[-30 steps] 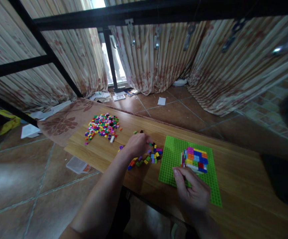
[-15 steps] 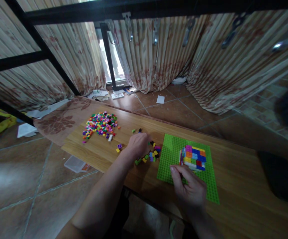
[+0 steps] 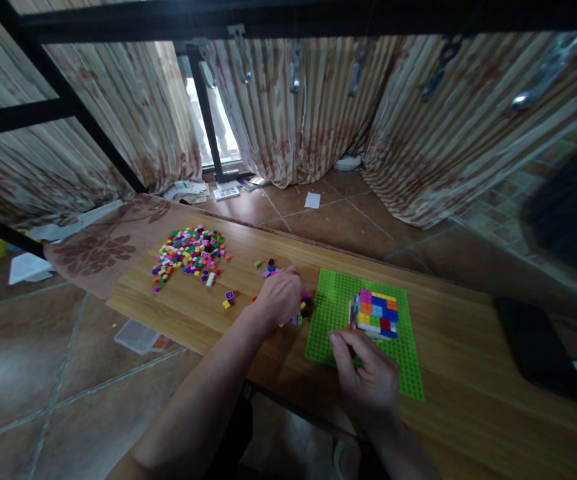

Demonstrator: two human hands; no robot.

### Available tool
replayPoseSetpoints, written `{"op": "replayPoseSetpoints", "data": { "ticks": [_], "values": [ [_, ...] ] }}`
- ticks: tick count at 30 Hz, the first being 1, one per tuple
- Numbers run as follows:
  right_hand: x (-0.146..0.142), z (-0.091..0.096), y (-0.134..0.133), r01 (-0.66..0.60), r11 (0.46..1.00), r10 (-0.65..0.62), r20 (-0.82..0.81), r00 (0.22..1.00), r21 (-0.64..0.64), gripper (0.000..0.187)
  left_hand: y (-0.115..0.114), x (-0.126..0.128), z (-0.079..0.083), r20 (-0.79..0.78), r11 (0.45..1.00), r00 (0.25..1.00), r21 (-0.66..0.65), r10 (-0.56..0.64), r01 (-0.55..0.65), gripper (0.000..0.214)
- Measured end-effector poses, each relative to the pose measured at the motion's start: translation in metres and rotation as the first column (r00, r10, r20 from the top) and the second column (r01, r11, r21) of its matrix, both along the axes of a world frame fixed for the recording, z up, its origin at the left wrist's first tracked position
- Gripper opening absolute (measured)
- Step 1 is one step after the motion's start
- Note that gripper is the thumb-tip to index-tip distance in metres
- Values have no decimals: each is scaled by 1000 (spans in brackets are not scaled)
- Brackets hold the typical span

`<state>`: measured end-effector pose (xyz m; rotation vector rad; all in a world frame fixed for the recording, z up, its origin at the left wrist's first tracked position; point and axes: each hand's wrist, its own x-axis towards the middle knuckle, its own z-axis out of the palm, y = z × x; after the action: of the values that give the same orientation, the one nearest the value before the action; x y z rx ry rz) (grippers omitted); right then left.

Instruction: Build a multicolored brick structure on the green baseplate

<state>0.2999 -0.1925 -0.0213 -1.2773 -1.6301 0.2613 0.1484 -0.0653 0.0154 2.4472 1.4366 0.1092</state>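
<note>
Worktop (image 3: 458, 347) seen from above and behind. The person's left hand (image 3: 281, 293) reaches in, palm down and fingers curled, among small loose bricks (image 3: 271, 269); its fingertips are hidden, so whether it has hold of one cannot be told. The right hand (image 3: 368, 367) is curled, thumb tip brought against the forefinger, over the near edge of a green plate (image 3: 331, 300); no brick shows in that pinch, though a small one could be hidden. Just beyond the right hand, on the plate, stands a block (image 3: 376, 312) built of many colours. Its layers look joined and its top mostly covered, so the building seems well along. Plenty is left unused: the scatter about the left hand, and a larger pile (image 3: 188, 250) farther off to its left.
</note>
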Motion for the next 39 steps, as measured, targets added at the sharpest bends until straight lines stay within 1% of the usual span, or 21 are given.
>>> {"op": "replayPoseSetpoints", "data": {
  "ticks": [4, 8, 13, 15, 17, 21, 24, 27, 29, 31, 33, 34, 39],
  "values": [
    [0, 1, 0, 8, 1000, -8, -3, 1000, -11, 11, 3, -1, -3, -37, 998, 998, -37, -43, 42, 20],
    [0, 1, 0, 8, 1000, -8, -7, 1000, -23, 12, 1, 0, -2, -40, 997, 996, -33, -73, 72, 20],
    [1, 0, 0, 12, 999, -13, -19, 1000, -30, 12, 2, -6, 1, -12, 999, 999, -13, -41, 40, 16],
    [0, 0, 0, 12, 999, -13, -26, 1000, -31, 12, 3, -12, 3, 37, 999, 999, -12, -36, 37, 13],
    [-1, -1, 2, 40, 997, -44, -52, 998, -65, 12, 2, -16, 5, 124, 998, 991, -13, -54, 56, 11],
    [-6, 1, 5, 133, 964, -172, -161, 972, -228, 15, -10, -10, 10, 336, 988, 930, 14, -149, 154, 11],
    [-9, 3, 6, 127, 943, -202, -226, 953, -307, 19, -23, 0, 14, 427, 971, 876, 17, -224, 240, 8],
    [-9, 5, 5, 139, 933, -229, -248, 941, -333, 21, -31, 7, 19, 489, 961, 836, 15, -249, 277, 11],
    [-9, 6, 5, 152, 936, -237, -252, 938, -316, 21, -34, 8, 21, 525, 955, 812, 5, -256, 297, 15],
    [-9, 5, 5, 139, 948, -214, -250, 945, -286, 23, -35, 9, 21, 546, 941, 793, -24, -270, 337, 14],
    [-10, 3, 6, 117, 957, -183, -237, 954, -266, 24, -34, 10, 20, 540, 929, 794, -57, -280, 367, 13],
    [-10, 3, 7, 109, 958, -172, -226, 959, -265, 24, -33, 9, 18, 525, 929, 805, -69, -276, 363, 13],
    [-8, 2, 3, 105, 956, -161, -194, 968, -273, 22, -21, 2, 11, 439, 960, 873, -70, -215, 271, 16]
  ]
}}
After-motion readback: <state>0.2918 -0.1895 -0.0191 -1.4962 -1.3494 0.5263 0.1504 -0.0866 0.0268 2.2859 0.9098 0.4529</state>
